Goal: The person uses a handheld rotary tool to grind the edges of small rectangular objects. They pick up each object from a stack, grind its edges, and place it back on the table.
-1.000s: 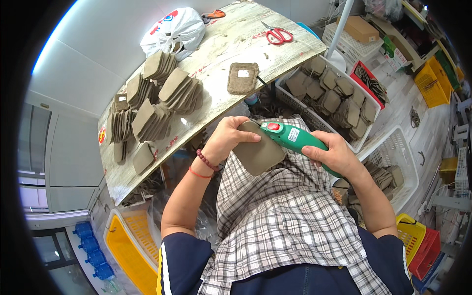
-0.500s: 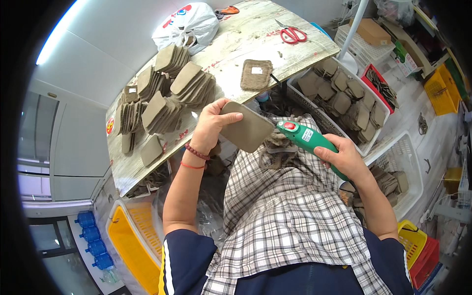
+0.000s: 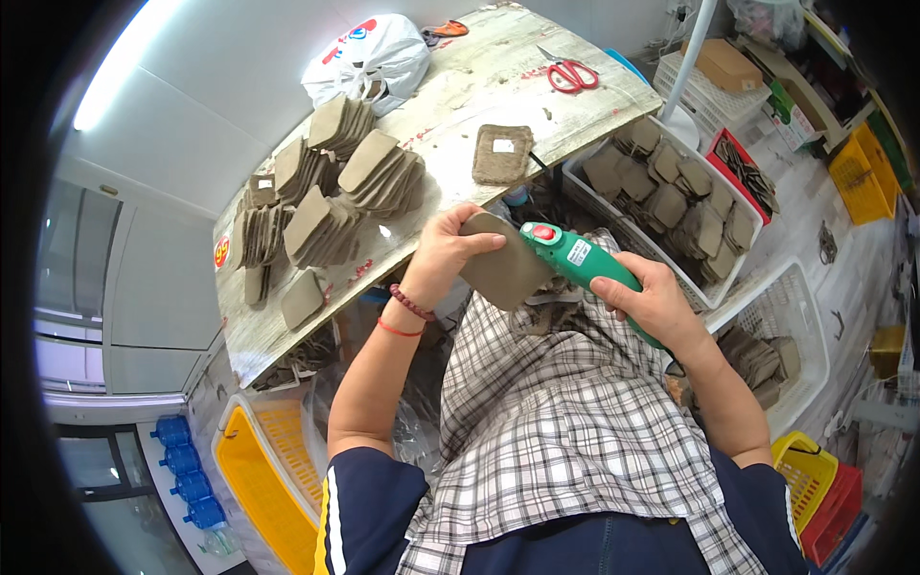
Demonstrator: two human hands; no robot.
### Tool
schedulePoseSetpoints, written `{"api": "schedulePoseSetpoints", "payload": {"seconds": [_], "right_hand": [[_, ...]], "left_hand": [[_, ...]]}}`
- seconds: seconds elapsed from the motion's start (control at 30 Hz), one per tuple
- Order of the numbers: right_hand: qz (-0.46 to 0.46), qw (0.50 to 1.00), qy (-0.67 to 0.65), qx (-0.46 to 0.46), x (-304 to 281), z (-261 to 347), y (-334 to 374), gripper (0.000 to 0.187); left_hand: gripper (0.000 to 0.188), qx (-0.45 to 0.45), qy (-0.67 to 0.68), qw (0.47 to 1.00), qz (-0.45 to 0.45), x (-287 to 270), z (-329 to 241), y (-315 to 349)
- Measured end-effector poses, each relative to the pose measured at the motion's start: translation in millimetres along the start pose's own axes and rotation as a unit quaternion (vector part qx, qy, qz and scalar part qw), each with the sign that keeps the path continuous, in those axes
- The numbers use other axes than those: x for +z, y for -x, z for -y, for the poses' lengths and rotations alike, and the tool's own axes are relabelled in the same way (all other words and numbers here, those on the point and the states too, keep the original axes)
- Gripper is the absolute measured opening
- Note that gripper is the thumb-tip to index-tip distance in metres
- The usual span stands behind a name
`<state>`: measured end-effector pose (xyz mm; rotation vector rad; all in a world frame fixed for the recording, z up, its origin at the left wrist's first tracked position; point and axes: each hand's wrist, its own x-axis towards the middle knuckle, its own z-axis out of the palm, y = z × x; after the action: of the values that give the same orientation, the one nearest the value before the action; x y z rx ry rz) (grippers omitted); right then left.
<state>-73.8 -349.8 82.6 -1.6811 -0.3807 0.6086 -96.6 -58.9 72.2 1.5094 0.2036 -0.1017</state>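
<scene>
My left hand point(image 3: 452, 251) grips a brown fabric pad point(image 3: 513, 268) with rounded corners, thumb on its face and fingers behind. My right hand point(image 3: 652, 302) is wrapped around a green handheld power tool point(image 3: 586, 261) with a red button near its head. The tool's head lies at the pad's right edge; whether it touches is hard to tell. Loose scraps point(image 3: 551, 311) sit on my plaid apron point(image 3: 575, 431) below. Beyond my hands, a fuzzy brown pad point(image 3: 502, 155) with a white label lies on the table point(image 3: 460, 96).
Several stacks of brown pads point(image 3: 335, 216) stand on the table's left, by a white plastic bag point(image 3: 369, 67). Red-handled scissors point(image 3: 572, 76) lie at the far right. A white crate point(image 3: 623, 218) of pads and another basket point(image 3: 800, 326) are on my right; a yellow basket point(image 3: 254, 470) is lower left.
The tool and my right hand have shifted slightly left and up, bringing the tool's head to the upper part of the pad's edge. My left hand has moved right and down with the pad.
</scene>
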Motion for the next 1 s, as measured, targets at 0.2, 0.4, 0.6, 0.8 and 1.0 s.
{"api": "schedulePoseSetpoints", "payload": {"seconds": [0.2,0.4,0.6,0.8,1.0], "right_hand": [[-0.061,0.998,-0.012,0.016,-14,-2,5,0.033],[-0.059,0.998,-0.013,0.015,-20,-7,7,0.035],[-0.123,0.991,-0.027,0.043,-30,-20,20,0.033],[-0.123,0.991,-0.021,0.050,-27,-24,18,0.031],[-0.126,0.990,-0.034,0.045,-25,-34,16,0.034]], "left_hand": [[0.017,0.161,0.120,0.955,-0.219,-77,-40,-30],[0.041,0.029,-0.307,0.822,-0.479,-216,-7,-103],[0.021,0.304,-0.632,0.591,-0.399,-58,-10,-112],[0.054,0.168,-0.624,0.718,-0.258,22,74,-156],[0.055,0.035,-0.699,0.687,-0.197,41,62,-160]]}}
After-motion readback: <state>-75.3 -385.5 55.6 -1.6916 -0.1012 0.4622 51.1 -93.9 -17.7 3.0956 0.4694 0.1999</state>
